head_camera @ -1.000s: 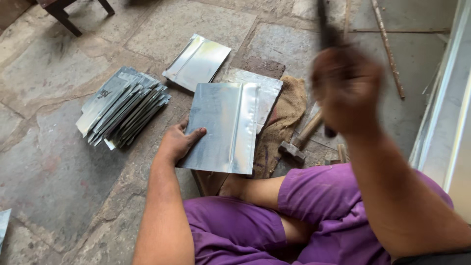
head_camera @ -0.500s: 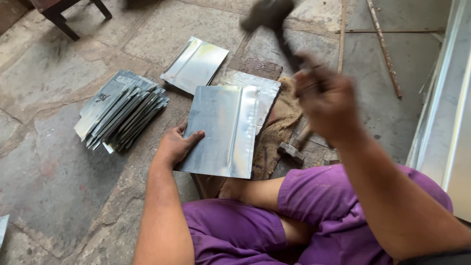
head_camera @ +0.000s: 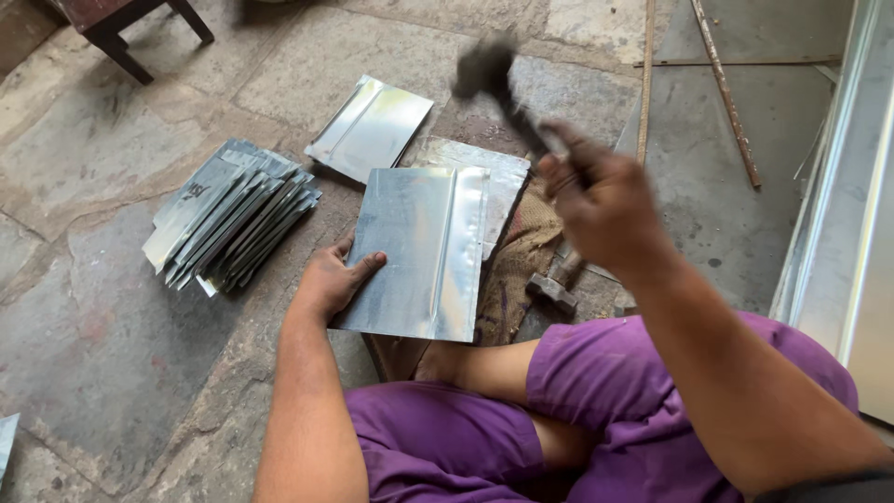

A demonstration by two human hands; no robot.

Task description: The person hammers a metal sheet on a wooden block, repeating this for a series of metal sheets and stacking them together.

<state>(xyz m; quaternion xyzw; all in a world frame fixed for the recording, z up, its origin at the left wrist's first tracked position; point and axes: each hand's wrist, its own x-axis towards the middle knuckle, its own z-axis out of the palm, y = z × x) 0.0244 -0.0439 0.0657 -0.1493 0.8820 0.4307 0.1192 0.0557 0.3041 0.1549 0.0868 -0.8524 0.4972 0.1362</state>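
A: Since half a second back, the hammer (head_camera: 494, 79) has swung down and forward; its blurred head now hangs just above the far edge of the metal sheet (head_camera: 414, 251). The left hand (head_camera: 331, 279) has not shifted.

B: How are the hands set?

A: The right hand (head_camera: 596, 200) is clenched round the hammer's handle, raised off to the right of the sheet. The left hand lies flat, fingers spread, pressing on the sheet's near left corner.

B: And the sheet itself?

A: Thin and shiny, with a raised fold running down it near the right side. I'd judge it light, springy and slick, probably with sharp edges, so pinning it flat at a corner with the palm looks wise. It lies on another sheet (head_camera: 489, 182) and sacking (head_camera: 521, 256) on the floor, directly ahead of the left hand, below and left of the right.

B: Anything else close?

A: A stack of sheets (head_camera: 228, 219) left of the left hand, and a second hammer (head_camera: 554, 291) beneath the right.
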